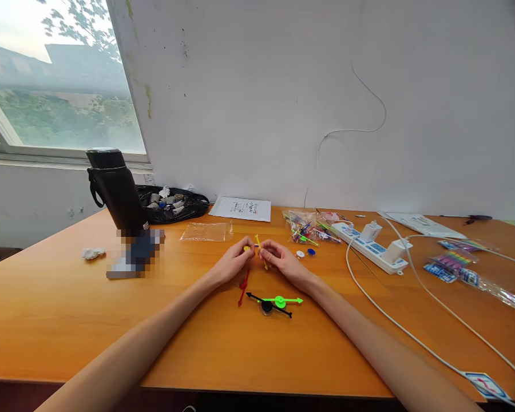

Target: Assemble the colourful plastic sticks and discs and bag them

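I am pinching a yellow stick (261,250) between my left hand (234,263) and right hand (283,260), both fingers clenching it above the table (68,320).

Two hands, the left hand (234,264) and the right hand (283,260), meet fingertip to fingertip. One yellow pointer (261,250) stands between the fingers. One red pointer (243,288) lies just below the left fingers. Just nearer than both hands lie one green pointer (283,300) and one black pointer (269,306), crossed. Two small round caps, one white (300,254), one blue (311,252), sit just right of the right fingers. Beyond them: one bag of mixed pointers (302,228) and one power strip (371,246) carrying two white plugs. Left of the fingers: one black flask (115,189), one empty clear bag (206,231).
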`<state>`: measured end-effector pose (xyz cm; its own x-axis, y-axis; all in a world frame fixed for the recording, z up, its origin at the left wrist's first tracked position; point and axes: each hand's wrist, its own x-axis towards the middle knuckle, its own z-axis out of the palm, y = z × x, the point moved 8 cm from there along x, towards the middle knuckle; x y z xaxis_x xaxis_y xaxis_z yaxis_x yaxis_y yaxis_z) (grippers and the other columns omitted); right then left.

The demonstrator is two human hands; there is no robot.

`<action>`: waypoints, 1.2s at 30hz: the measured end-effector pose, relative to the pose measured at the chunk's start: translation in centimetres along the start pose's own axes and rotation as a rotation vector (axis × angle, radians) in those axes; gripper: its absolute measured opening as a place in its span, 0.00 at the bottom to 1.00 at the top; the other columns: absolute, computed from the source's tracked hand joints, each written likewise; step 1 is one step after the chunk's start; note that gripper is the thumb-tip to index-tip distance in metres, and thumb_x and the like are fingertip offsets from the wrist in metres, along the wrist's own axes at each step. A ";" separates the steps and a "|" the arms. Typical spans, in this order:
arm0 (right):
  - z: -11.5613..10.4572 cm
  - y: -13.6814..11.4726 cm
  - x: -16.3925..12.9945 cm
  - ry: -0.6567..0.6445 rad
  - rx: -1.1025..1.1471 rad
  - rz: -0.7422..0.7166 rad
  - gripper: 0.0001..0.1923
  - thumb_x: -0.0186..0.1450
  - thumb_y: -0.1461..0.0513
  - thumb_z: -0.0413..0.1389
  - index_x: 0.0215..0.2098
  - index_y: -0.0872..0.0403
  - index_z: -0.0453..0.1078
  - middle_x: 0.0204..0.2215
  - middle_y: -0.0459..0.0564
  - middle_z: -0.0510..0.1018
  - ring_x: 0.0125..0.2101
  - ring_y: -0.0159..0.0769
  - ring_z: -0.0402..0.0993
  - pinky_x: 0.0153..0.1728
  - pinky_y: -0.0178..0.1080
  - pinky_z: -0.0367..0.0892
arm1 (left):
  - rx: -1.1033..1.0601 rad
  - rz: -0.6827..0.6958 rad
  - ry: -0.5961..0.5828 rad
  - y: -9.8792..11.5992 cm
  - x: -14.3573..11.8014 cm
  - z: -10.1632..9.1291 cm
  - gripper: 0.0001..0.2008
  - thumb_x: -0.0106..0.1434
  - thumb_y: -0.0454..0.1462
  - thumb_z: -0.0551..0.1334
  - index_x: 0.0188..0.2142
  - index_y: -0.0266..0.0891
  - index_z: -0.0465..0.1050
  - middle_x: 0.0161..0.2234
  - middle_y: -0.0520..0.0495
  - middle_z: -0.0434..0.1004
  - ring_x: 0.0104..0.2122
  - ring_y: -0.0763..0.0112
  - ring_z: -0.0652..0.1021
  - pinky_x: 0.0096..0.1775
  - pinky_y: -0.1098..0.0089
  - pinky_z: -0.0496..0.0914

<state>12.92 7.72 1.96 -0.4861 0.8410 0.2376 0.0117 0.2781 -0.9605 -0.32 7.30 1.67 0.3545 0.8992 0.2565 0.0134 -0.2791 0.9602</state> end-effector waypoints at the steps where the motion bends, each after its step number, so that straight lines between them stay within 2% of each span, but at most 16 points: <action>1: -1.1 0.1 0.2 0.118 -0.058 -0.040 0.20 0.63 0.44 0.62 0.40 0.51 0.69 0.35 0.47 0.73 0.35 0.35 0.67 0.38 0.38 0.63 | 0.000 -0.004 0.086 -0.3 0.2 -0.9 0.09 0.63 0.43 0.60 0.35 0.41 0.66 0.27 0.54 0.61 0.26 0.73 0.61 0.29 0.72 0.58; 3: -2.7 0.0 0.3 0.278 -0.235 -0.119 0.17 0.64 0.48 0.61 0.41 0.51 0.71 0.37 0.49 0.76 0.37 0.37 0.70 0.42 0.41 0.65 | -0.028 -0.034 0.246 -1.2 0.5 -2.5 0.08 0.63 0.42 0.60 0.35 0.42 0.64 0.26 0.56 0.59 0.25 0.74 0.60 0.28 0.73 0.57; 6: -3.6 -0.5 0.7 0.324 -0.526 -0.194 0.09 0.69 0.55 0.56 0.41 0.51 0.74 0.37 0.50 0.79 0.37 0.40 0.72 0.43 0.44 0.65 | -0.103 -0.079 0.385 -2.3 0.6 -3.8 0.07 0.63 0.42 0.58 0.38 0.43 0.62 0.27 0.56 0.59 0.25 0.74 0.60 0.28 0.73 0.57; 11: -2.9 -1.1 2.2 0.319 -0.911 -0.239 0.08 0.70 0.64 0.53 0.40 0.53 0.74 0.40 0.53 0.78 0.40 0.41 0.73 0.46 0.44 0.66 | -0.185 -0.091 0.357 -2.2 0.7 -3.3 0.08 0.62 0.39 0.56 0.41 0.44 0.59 0.29 0.56 0.60 0.24 0.75 0.58 0.27 0.73 0.55; 17: -1.3 -0.9 3.1 0.237 -1.142 -0.277 0.08 0.70 0.67 0.54 0.41 0.53 0.75 0.41 0.54 0.78 0.44 0.45 0.71 0.49 0.46 0.65 | -0.175 -0.116 0.328 -2.3 1.0 -3.0 0.11 0.60 0.37 0.55 0.43 0.44 0.56 0.28 0.57 0.62 0.22 0.75 0.57 0.28 0.72 0.55; 22: -1.1 -0.8 3.0 0.221 -1.196 -0.297 0.08 0.70 0.67 0.53 0.41 0.53 0.75 0.41 0.54 0.78 0.44 0.46 0.70 0.48 0.46 0.64 | -0.157 -0.078 0.302 -2.1 1.3 -2.7 0.10 0.60 0.35 0.53 0.42 0.43 0.55 0.28 0.56 0.64 0.22 0.75 0.60 0.28 0.71 0.57; 29: -1.4 -0.7 3.0 0.243 -1.196 -0.307 0.09 0.69 0.69 0.53 0.41 0.53 0.74 0.41 0.53 0.77 0.45 0.45 0.69 0.48 0.45 0.64 | -0.077 -0.035 0.297 -1.7 1.2 -2.9 0.08 0.60 0.33 0.52 0.41 0.41 0.59 0.36 0.51 0.71 0.24 0.77 0.66 0.29 0.72 0.62; 33: -0.7 -2.4 2.2 0.257 -1.064 -0.393 0.09 0.71 0.67 0.52 0.45 0.52 0.73 0.43 0.52 0.77 0.46 0.43 0.70 0.50 0.44 0.64 | -0.083 -0.046 0.269 -1.6 1.1 -2.6 0.09 0.61 0.34 0.53 0.43 0.41 0.60 0.41 0.47 0.74 0.28 0.75 0.73 0.32 0.71 0.67; 36: 0.6 -3.5 1.4 0.197 -0.901 -0.451 0.10 0.73 0.63 0.53 0.51 0.51 0.71 0.42 0.50 0.76 0.44 0.40 0.71 0.49 0.42 0.66 | -0.114 -0.038 0.192 -1.1 0.9 -1.8 0.11 0.63 0.36 0.54 0.46 0.41 0.61 0.46 0.44 0.75 0.34 0.71 0.77 0.37 0.68 0.71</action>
<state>11.66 7.59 5.58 -0.4563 0.6109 0.6470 0.5548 0.7638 -0.3299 -1.71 9.04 1.05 0.1714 0.9590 0.2259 -0.0862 -0.2138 0.9731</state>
